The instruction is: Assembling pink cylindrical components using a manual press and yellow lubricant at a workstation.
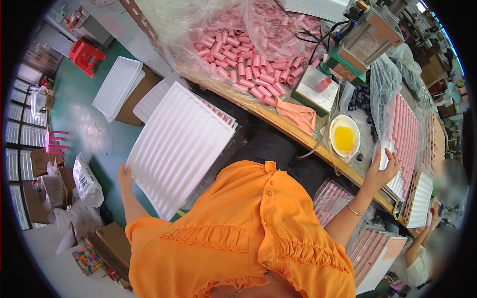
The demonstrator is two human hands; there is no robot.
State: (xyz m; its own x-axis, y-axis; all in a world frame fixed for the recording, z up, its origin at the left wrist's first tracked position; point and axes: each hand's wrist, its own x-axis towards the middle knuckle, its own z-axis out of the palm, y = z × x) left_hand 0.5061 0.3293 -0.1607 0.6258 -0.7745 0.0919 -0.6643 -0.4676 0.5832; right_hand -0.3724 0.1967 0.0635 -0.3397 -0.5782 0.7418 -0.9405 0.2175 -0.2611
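At the left, my left hand [124, 174] grips the edge of a large white ribbed plastic tray [181, 144], tilted beside the bench. Part of a tray with pink pieces shows behind its far right corner. On the bench at the right, my right hand [383, 169] pinches the near left edge of another white ribbed tray [396, 185]. Rows of pink tubes [403, 134] lie along this tray's grooves. Left of that hand stands a white bowl [332, 130] with yellow content. A metal block [314, 89] with one pink tube upright on it sits beyond the bowl.
Loose pink tubes [248, 62] heap on plastic film at the back. A bench machine [367, 42] and black caps [360, 97] stand right of them. White trays [118, 84] lean by a carton at left. At far right, another person's hand [434, 218] shows near a white tray.
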